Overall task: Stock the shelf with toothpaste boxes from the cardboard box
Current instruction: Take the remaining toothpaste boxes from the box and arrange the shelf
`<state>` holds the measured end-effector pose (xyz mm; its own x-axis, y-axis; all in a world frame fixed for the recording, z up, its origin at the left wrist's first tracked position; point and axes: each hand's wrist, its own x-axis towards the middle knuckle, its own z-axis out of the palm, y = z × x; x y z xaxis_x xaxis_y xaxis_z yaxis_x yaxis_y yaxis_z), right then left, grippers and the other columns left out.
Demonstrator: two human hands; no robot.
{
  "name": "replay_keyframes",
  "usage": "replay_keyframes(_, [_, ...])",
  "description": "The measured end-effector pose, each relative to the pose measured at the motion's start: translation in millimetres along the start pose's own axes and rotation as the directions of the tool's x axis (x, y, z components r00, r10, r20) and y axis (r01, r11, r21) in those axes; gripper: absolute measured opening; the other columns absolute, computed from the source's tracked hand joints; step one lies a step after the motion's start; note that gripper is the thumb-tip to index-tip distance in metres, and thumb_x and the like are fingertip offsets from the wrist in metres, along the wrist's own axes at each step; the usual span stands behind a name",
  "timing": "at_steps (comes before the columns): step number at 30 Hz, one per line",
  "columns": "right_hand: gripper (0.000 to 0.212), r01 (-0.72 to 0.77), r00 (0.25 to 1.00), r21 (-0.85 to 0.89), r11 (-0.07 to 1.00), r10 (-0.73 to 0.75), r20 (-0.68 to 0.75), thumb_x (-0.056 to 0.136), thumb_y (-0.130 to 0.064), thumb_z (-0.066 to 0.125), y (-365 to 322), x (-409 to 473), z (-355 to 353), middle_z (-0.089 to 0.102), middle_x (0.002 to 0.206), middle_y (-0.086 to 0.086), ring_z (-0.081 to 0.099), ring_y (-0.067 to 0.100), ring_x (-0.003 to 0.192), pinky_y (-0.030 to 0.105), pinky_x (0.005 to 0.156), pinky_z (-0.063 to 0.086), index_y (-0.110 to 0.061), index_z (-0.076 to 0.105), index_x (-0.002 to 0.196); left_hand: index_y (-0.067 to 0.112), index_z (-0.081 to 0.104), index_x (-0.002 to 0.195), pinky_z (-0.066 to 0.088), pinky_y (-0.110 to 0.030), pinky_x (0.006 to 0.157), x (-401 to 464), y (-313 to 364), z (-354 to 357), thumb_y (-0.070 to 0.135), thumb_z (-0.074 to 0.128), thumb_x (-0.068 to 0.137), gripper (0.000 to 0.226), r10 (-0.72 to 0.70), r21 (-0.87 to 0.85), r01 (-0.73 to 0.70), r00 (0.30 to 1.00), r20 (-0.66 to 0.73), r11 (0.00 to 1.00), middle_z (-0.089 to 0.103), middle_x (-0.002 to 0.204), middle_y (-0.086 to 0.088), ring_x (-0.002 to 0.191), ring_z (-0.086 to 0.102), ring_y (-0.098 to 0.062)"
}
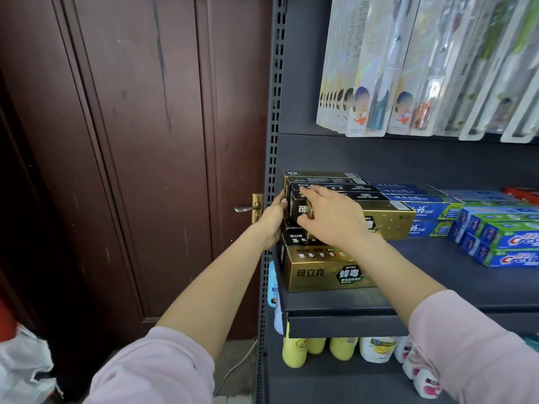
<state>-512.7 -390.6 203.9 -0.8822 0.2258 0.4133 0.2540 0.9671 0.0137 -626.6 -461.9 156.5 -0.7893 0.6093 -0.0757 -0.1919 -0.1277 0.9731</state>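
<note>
Reaching over the dark shelf point(437, 290), both hands meet at a stack of gold and black toothpaste boxes point(329, 272) that stands at the left end of the shelf board, close to the perforated upright post point(272, 118). The left hand point(272, 221) lies against the left ends of the boxes, with the thumb on the upper boxes and the palm along the side; its other fingers are hidden behind the stack, so I cannot tell how far they are bent. The right hand point(329, 217) comes from the front and is placed on the upper boxes. Its fingers are bent around the end of one black box point(303, 212) in the upper row and they hold it, with the fingertips touching the tops of the boxes behind.

The lowest gold box lies flat near the front edge of the shelf, and more boxes are piled on it and behind it. To the right of the stack, blue toothpaste boxes point(431, 211) lie in a row, and further right there are blue and green boxes point(507, 243) stacked at an angle. Above, packed toothbrushes point(408, 68) hang in rows. Under the shelf stand yellow and white bottles point(344, 348). On the left is a dark red door point(131, 141) with a brass handle point(250, 207).
</note>
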Motion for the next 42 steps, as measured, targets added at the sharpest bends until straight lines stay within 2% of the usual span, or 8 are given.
replay_keyframes(5, [0.058, 0.02, 0.998, -0.014, 1.0, -0.021, -0.055, 0.09, -0.036, 0.05, -2, -5, 0, 0.029, 0.154, 0.004, 0.027, 0.022, 0.141, 0.036, 0.115, 0.022, -0.021, 0.035, 0.144, 0.024, 0.016, 0.152, 0.026, -0.036, 0.112, -20, 4, 0, 0.025, 0.026, 0.105, 0.048, -0.007, 0.003, 0.007, 0.999, -0.036, 1.0, 0.026, 0.155, -0.006, 0.143, 0.027, -0.023])
replay_keyframes(9, [0.053, 0.037, 0.981, 0.061, 0.997, -0.024, -0.19, 0.09, -0.031, 0.056, -10, -27, 5, 0.034, 0.15, 0.005, 0.029, 0.022, 0.139, 0.035, 0.115, 0.022, -0.02, 0.042, 0.14, 0.011, 0.025, 0.148, 0.022, -0.033, 0.114, -35, -5, -7, 0.03, 0.027, 0.104, 0.048, -0.025, 0.083, 0.026, 1.0, -0.016, 0.996, 0.031, 0.153, -0.007, 0.142, 0.028, -0.021])
replay_keyframes(14, [0.056, 0.016, 0.985, 0.066, 0.998, -0.004, -0.174, 0.094, -0.029, 0.049, -11, -40, 15, 0.034, 0.151, 0.006, 0.022, 0.021, 0.144, 0.033, 0.117, 0.001, -0.018, 0.032, 0.146, 0.023, 0.03, 0.148, 0.018, -0.044, 0.119, -39, -20, -2, 0.053, 0.033, 0.096, 0.061, -0.077, 0.154, 0.082, 0.996, -0.039, 0.985, 0.03, 0.154, -0.005, 0.141, 0.029, -0.022])
replay_keyframes(19, [0.052, 0.04, 0.995, 0.122, 0.992, -0.028, -0.095, 0.098, -0.022, 0.043, -4, -37, 3, 0.034, 0.152, 0.005, 0.026, 0.017, 0.143, 0.031, 0.118, 0.014, -0.013, 0.028, 0.147, 0.027, 0.027, 0.149, 0.023, -0.048, 0.116, -49, -25, 11, 0.067, 0.034, 0.084, 0.076, -0.093, 0.105, 0.103, 0.991, -0.099, 0.989, 0.03, 0.153, -0.004, 0.139, 0.034, -0.026])
replay_keyframes(24, [0.049, 0.066, 0.998, 0.16, 0.985, -0.062, -0.031, 0.1, -0.017, 0.039, 3, -37, -2, 0.03, 0.154, 0.006, 0.02, 0.018, 0.145, 0.032, 0.118, 0.011, -0.01, 0.027, 0.147, 0.033, 0.018, 0.15, 0.024, -0.049, 0.115, -34, -37, 19, 0.069, 0.029, 0.081, 0.079, -0.081, 0.099, 0.092, 0.99, -0.113, 0.991, 0.032, 0.153, -0.005, 0.139, 0.034, -0.027])
replay_keyframes(32, [0.047, 0.097, 0.994, 0.269, 0.958, -0.105, 0.015, 0.099, -0.006, 0.038, 9, -32, -7, 0.031, 0.153, 0.006, 0.019, 0.017, 0.146, 0.028, 0.118, 0.013, -0.011, 0.032, 0.146, 0.019, 0.014, 0.152, 0.014, -0.041, 0.117, -73, -12, 38, 0.055, 0.017, 0.099, 0.064, -0.088, 0.064, 0.1, 0.98, -0.178, 0.993, 0.017, 0.158, -0.006, 0.145, 0.018, -0.023])
replay_keyframes(37, [0.048, 0.069, 0.994, 0.244, 0.967, -0.047, -0.094, 0.099, -0.015, 0.044, 14, -40, -10, 0.028, 0.154, 0.004, 0.016, 0.017, 0.146, 0.031, 0.118, 0.013, -0.013, 0.033, 0.145, 0.021, 0.02, 0.151, 0.018, -0.042, 0.118, -77, -7, 45, 0.055, 0.018, 0.099, 0.062, 0.022, 0.101, 0.003, 0.969, -0.247, 0.995, 0.024, 0.156, -0.006, 0.143, 0.024, -0.024])
replay_keyframes(42, [0.045, -0.15, 0.969, 0.127, 0.981, 0.171, -0.178, 0.099, -0.037, 0.036, 45, -46, -13, 0.035, 0.15, 0.008, 0.02, 0.022, 0.144, 0.047, 0.118, 0.007, -0.016, 0.042, 0.139, 0.017, 0.039, 0.142, 0.029, -0.04, 0.108, -77, 14, 66, 0.053, 0.024, 0.098, 0.059, 0.343, 0.46, -0.148, 0.86, -0.377, 0.875, 0.047, 0.142, -0.009, 0.132, 0.04, -0.028])
